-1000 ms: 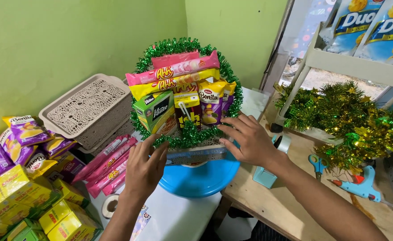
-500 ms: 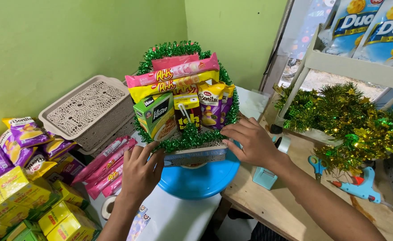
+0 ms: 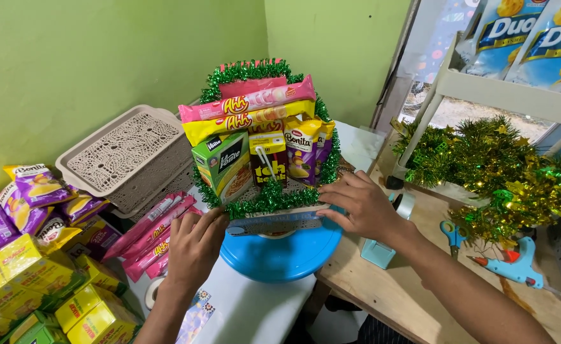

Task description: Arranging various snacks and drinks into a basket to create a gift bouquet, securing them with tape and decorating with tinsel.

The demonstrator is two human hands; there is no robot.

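Observation:
A snack tower (image 3: 261, 137) stands on a blue round turntable (image 3: 280, 255). It is ringed with green tinsel and carries pink and yellow wafer packs, a green box, a small yellow drink box and purple-yellow packets. My left hand (image 3: 194, 248) presses its fingertips on the tower's base at the front left, below the green box. My right hand (image 3: 360, 204) rests on the base's front right edge, fingers spread along it. Neither hand holds a loose item.
Beige lattice baskets (image 3: 124, 156) are stacked at the left. Piles of purple, yellow and pink snack packs (image 3: 44, 255) lie below them. On the wooden table (image 3: 408, 293) sit a tape dispenser (image 3: 385, 245), scissors (image 3: 451, 232), a blue glue gun (image 3: 510, 267) and green-gold tinsel (image 3: 503, 172).
The tower has been turned slightly on the turntable. Both hands stay on its base, the left one shifting a little along the front edge.

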